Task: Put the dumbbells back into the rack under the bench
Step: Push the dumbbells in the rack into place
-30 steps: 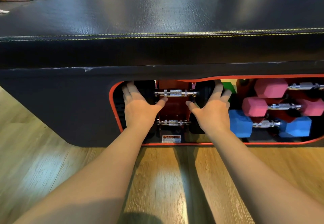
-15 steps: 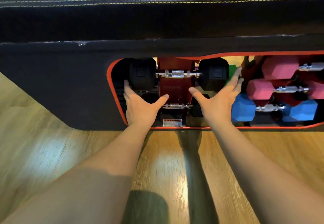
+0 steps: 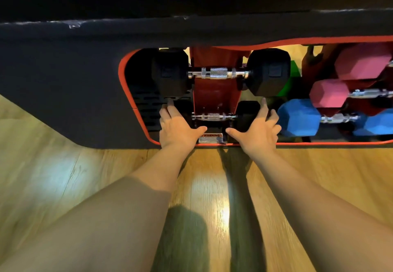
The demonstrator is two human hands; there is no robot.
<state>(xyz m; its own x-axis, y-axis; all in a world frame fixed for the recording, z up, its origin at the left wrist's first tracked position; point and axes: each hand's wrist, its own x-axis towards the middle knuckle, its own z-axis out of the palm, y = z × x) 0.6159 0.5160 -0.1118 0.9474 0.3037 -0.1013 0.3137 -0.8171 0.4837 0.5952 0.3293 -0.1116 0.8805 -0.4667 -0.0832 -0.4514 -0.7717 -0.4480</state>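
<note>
A large black hex dumbbell (image 3: 219,73) lies across the top of the red rack (image 3: 214,95) inside the bench's red-edged opening. Below it a smaller black dumbbell (image 3: 213,116) rests on the lower rung. My left hand (image 3: 177,127) lies flat and open at the lower dumbbell's left head, fingertips touching the underside of the big left head. My right hand (image 3: 258,128) is spread open beside the lower right head, its fingers pointing up toward the big right head. Neither hand grips anything.
To the right, two pink dumbbells (image 3: 329,94) and a blue one (image 3: 298,117) are stacked in the rack, with something green (image 3: 288,80) behind. The black padded bench (image 3: 191,29) overhangs everything. Wooden floor (image 3: 212,186) stretches toward me.
Both hands have slid down from the big dumbbell's heads to the lower rung level, uncovering that dumbbell. My head has dropped lower and closer to the opening.
</note>
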